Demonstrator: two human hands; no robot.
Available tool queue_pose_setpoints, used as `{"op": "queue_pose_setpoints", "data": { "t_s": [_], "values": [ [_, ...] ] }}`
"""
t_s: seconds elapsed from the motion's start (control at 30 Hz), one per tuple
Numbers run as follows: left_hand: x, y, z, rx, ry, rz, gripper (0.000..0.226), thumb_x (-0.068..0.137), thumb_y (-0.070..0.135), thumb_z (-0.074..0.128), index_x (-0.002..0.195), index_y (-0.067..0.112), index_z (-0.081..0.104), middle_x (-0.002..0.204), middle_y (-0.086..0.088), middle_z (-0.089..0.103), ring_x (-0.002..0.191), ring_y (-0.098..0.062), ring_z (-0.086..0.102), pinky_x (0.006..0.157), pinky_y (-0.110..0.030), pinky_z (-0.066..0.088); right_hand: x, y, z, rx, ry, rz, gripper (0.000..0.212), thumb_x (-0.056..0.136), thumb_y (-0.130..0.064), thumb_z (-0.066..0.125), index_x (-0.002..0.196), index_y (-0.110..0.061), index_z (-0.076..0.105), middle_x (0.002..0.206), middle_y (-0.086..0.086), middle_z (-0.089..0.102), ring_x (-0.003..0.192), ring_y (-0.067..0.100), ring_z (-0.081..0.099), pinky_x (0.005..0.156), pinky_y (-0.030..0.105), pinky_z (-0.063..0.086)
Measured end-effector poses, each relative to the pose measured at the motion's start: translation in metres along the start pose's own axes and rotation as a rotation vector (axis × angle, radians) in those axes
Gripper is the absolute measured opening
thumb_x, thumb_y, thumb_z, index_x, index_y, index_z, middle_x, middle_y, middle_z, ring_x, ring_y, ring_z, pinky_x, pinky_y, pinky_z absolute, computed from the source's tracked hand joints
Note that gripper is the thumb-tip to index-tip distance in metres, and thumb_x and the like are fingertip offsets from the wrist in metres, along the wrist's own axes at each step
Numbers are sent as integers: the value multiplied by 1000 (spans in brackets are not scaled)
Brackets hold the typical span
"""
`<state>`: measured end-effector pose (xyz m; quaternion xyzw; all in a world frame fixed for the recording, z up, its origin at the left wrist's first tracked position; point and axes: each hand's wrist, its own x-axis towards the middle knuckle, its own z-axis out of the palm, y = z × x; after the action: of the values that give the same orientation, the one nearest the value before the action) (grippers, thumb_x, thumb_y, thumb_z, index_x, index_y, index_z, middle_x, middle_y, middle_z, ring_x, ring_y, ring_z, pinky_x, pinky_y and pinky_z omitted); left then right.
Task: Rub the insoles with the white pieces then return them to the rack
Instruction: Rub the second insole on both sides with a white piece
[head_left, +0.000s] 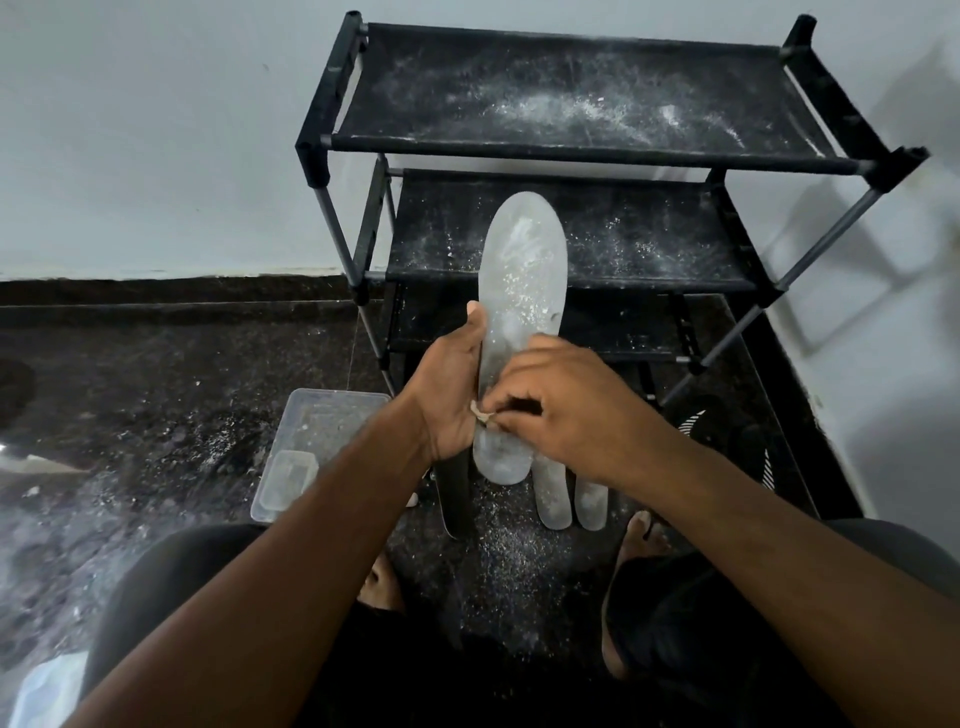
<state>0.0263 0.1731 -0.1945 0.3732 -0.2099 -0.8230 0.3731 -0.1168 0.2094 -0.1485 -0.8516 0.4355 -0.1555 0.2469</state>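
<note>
A dark speckled floor (156, 395), dusted with white powder, fills the lower view and meets a pale wall (156, 130) behind. Against the wall stands a black rack (582, 145) with fabric shelves, the top and second shelves streaked with white dust; the lowest tier is largely hidden behind the hands and hard to make out. In front of the rack, a grey insole (519, 280) is held upright, toe end up, its face marked with white smears and flecks. The left hand (447, 395) grips the insole's left edge, thumb up along the side and fingers wrapped out of sight behind it. The right hand (566, 410) is curled over the insole's lower part, its fingertips pinching a small white piece (482, 414) against the surface; most of that piece is covered by the fingers. Below the hands, two more grey insoles (571, 499) lie on the floor, their upper parts hidden by the right forearm, and a dark strip (452, 493) beside them cannot be identified. A clear plastic box (322, 441) sits on the floor at left, partly covered by the left forearm. Bare feet (641, 530) show near the bottom edge.
</note>
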Motion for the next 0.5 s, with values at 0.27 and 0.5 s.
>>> {"op": "queue_pose_setpoints", "data": {
  "t_s": [0.27,0.5],
  "values": [
    [1,0,0,-37,-32,-6,73,108,60,24,141,3,55,127,-24,67,114,-34,67,101,-44,55,-6,5,-4,44,-124,14,12,81,-32,77,92,-29,78,88,-20,62,88,-3,48,76,17,39],
    [0,1,1,-20,-8,-10,73,107,60,20,137,5,57,116,-23,71,95,-29,68,86,-41,60,-13,0,-1,28,-328,16,8,80,-27,80,87,-28,77,85,-22,59,84,-1,58,72,18,47]
  ]
}}
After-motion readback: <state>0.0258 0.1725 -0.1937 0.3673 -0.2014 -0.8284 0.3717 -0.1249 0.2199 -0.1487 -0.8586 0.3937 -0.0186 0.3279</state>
